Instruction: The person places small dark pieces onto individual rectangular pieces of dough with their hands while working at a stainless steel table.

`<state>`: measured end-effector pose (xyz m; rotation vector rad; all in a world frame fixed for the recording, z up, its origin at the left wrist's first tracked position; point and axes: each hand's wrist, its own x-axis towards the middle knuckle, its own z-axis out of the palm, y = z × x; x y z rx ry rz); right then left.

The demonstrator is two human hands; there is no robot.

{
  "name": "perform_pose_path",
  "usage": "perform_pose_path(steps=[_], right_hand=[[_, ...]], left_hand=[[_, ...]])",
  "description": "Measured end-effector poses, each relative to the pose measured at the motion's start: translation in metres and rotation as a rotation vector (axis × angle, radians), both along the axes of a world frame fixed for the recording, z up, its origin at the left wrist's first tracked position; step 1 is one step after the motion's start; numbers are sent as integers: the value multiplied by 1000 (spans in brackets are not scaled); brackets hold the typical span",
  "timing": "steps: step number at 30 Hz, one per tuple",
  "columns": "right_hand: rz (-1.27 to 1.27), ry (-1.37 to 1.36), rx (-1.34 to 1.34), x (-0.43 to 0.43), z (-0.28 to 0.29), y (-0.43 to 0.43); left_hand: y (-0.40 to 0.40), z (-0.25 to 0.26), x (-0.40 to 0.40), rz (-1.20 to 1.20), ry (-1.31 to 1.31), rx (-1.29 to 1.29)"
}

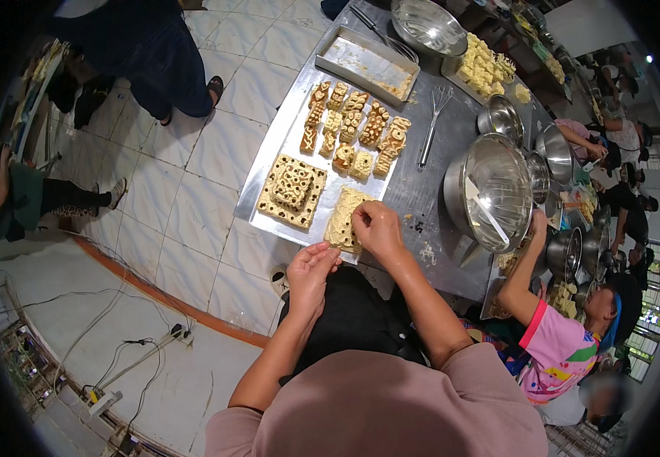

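Note:
A rectangular cake with pale yellow icing (342,214) lies at the near edge of a foil-like silver board (244,211); a few dark dots sit on its top. My right hand (379,228) is over the cake's right side with its fingertips pinched together; whether something small is between them cannot be told. At the cake's near left corner is my left hand (311,271), thumb and fingers drawn together, their contents unclear. To the left stands a square two-tier cake (291,191) dotted with dark bits. Several small decorated cake pieces (352,125) fill the board's far part.
A metal baking pan (330,61) and a balloon whisk (428,140) lie beyond. A large steel bowl (455,188) holds a white spatula (487,208). Dark crumbs (418,227) dot the metal table (438,268). A co-worker in a pink shirt (558,348) reaches in at the right.

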<state>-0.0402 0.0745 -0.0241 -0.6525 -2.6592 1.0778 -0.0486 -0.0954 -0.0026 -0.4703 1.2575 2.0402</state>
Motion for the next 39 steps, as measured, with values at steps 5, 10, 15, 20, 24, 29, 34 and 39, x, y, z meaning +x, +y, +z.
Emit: perform_pose_path(steps=[5, 10, 15, 20, 24, 29, 34, 39], right_hand=[[24, 28, 109, -1, -4, 1], [39, 19, 127, -3, -4, -1], [47, 23, 141, -4, -4, -1], [50, 29, 147, -4, -4, -2], [-48, -29, 81, 1, 15, -1], [-226, 125, -37, 23, 46, 6], [-434, 180, -193, 66, 61, 7], [-557, 219, -247, 127, 51, -9]], left_hand=[[-3, -2, 0, -24, 9, 5], [-4, 0, -1, -23, 0, -3], [-7, -1, -1, -23, 7, -7], [-10, 3, 0, -20, 9, 2], [-15, 3, 1, -22, 14, 0], [-24, 9, 3, -44, 28, 12], [-32, 15, 8, -112, 45, 58], [-35, 16, 19, -231, 66, 85]])
